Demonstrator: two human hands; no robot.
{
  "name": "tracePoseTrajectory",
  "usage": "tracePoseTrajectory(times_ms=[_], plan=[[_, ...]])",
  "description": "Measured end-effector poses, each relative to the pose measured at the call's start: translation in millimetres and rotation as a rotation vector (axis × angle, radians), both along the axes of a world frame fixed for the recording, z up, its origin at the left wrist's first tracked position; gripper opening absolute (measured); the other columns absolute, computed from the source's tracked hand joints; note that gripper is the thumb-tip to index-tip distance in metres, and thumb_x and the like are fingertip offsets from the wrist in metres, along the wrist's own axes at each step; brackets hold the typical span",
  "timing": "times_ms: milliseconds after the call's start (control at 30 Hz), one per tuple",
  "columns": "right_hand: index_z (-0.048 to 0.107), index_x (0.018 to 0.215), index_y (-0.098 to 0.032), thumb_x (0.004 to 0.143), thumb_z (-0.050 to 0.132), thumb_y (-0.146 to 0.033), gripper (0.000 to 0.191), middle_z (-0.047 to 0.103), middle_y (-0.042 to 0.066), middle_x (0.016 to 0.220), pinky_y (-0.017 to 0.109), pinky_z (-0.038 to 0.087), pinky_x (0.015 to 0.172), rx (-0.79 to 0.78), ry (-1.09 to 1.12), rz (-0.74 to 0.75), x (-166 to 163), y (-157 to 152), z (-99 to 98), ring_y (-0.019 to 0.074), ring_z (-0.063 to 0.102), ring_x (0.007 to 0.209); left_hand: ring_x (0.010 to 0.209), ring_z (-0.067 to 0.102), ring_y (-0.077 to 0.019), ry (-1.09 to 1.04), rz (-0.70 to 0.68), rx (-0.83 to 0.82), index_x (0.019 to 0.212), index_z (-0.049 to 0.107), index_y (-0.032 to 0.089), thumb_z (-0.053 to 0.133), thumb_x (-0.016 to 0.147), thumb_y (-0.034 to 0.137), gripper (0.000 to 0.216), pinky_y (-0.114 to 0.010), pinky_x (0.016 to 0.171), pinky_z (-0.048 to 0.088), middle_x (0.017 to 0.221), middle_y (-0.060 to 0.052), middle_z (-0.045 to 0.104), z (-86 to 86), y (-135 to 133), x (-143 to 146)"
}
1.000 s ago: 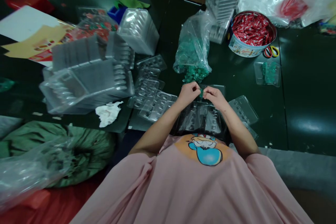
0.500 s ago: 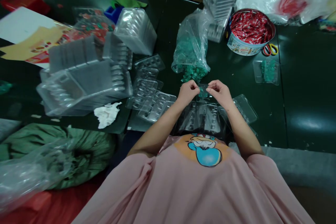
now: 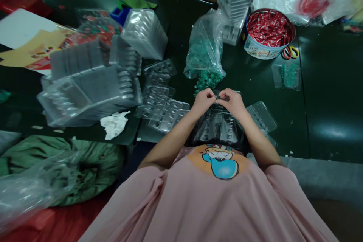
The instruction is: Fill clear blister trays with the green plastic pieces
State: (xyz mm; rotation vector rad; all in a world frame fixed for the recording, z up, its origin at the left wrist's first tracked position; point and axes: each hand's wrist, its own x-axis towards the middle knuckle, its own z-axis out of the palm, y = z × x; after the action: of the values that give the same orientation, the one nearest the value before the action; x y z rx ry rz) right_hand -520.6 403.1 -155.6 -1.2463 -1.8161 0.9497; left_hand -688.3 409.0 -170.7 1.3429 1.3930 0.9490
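My left hand point(image 3: 204, 100) and my right hand point(image 3: 231, 101) meet fingertip to fingertip above the table in front of my chest. Both are closed in a pinch. A bit of green shows between the fingertips, too small to make out. Under and behind the fingers is the edge of a clear plastic tray point(image 3: 237, 92), mostly covered by the hands. Just beyond them, small green translucent pieces point(image 3: 208, 80) spill from the mouth of a clear plastic bag point(image 3: 204, 47). Clear molded trays point(image 3: 217, 126) lie between my forearms, close to my shirt.
Stacked clear trays point(image 3: 87, 87) fill the left, near a crumpled white tissue point(image 3: 115, 124). More loose trays point(image 3: 168, 114) lie by my left forearm. At right are a round tin point(image 3: 262, 50) of red wrapped pieces, scissors point(image 3: 290, 52) and a tray with green pieces point(image 3: 288, 75).
My right hand has moved left, closing the gap to my left hand, so the fingertips now come together. The green in the tray between them is now mostly covered. The view has shifted slightly.
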Motion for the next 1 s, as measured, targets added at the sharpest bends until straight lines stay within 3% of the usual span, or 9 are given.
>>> tracePoseTrajectory(times_ms=[133,233,467,633,800,900,1000], plan=[[0.063,0.083,-0.020,0.078,0.064,-0.023,0.006,0.062,0.000,0.078,0.027,0.044,0.069,-0.036,-0.025,-0.014,3,4,-7.9,0.0143,0.057,0.072,0.058,0.048,-0.0111,-0.013,-0.049,-0.009,0.060,0.055,0.017,0.060,0.065,0.022,0.009,-0.024,0.058,0.035,0.058,0.003,0.056,2.2,-2,-1],[0.063,0.086,-0.020,0.081,0.056,-0.018,0.009,0.064,0.001,0.081,0.027,0.044,0.071,0.008,-0.067,-0.024,2,3,-9.3,0.0151,0.059,0.075,0.059,0.048,-0.0112,0.040,-0.056,0.030,0.059,0.055,0.017,0.059,0.065,0.022,0.008,-0.024,0.058,0.035,0.059,0.003,0.056,7.7,-5,0],[0.064,0.082,-0.020,0.080,0.056,-0.013,0.011,0.063,0.002,0.077,0.027,0.042,0.072,0.072,-0.149,-0.016,0,3,-6.9,0.0161,0.058,0.074,0.059,0.046,-0.0108,0.125,-0.089,0.105,0.059,0.053,0.017,0.057,0.065,0.017,0.007,-0.024,0.058,0.033,0.058,0.003,0.053,14.6,-7,4],[0.063,0.078,-0.020,0.077,0.054,-0.012,0.012,0.061,0.001,0.072,0.027,0.041,0.070,0.056,-0.153,-0.134,-2,-1,-8.0,0.0144,0.055,0.067,0.058,0.046,-0.0106,0.157,-0.047,0.114,0.057,0.052,0.017,0.056,0.062,0.013,0.007,-0.024,0.057,0.033,0.057,0.003,0.053,15.6,-11,3],[0.064,0.082,-0.020,0.080,0.056,-0.023,0.009,0.062,0.001,0.075,0.027,0.044,0.069,-0.004,0.009,-0.186,0,-3,-9.2,0.0138,0.056,0.069,0.060,0.051,-0.0109,-0.084,-0.023,0.013,0.064,0.056,0.017,0.064,0.068,0.024,0.012,-0.024,0.060,0.040,0.061,0.002,0.056,11.4,-12,-1],[0.063,0.084,-0.020,0.080,0.059,-0.033,0.014,0.060,-0.001,0.073,0.027,0.044,0.066,-0.141,0.218,-0.180,3,0,-10.6,0.0130,0.056,0.067,0.067,0.058,-0.0119,-0.347,-0.072,-0.029,0.085,0.062,0.017,0.072,0.069,0.034,0.026,-0.025,0.065,0.046,0.072,0.001,0.062,9.1,-12,-2],[0.059,0.083,-0.021,0.077,0.064,-0.040,0.020,0.058,-0.003,0.072,0.026,0.045,0.065,-0.270,0.430,-0.174,3,2,-11.7,0.0118,0.056,0.066,0.072,0.060,-0.0113,-0.416,-0.114,0.024,0.107,0.062,0.019,0.079,0.063,0.030,0.049,-0.025,0.069,0.048,0.086,0.000,0.065,8.3,-13,0]])
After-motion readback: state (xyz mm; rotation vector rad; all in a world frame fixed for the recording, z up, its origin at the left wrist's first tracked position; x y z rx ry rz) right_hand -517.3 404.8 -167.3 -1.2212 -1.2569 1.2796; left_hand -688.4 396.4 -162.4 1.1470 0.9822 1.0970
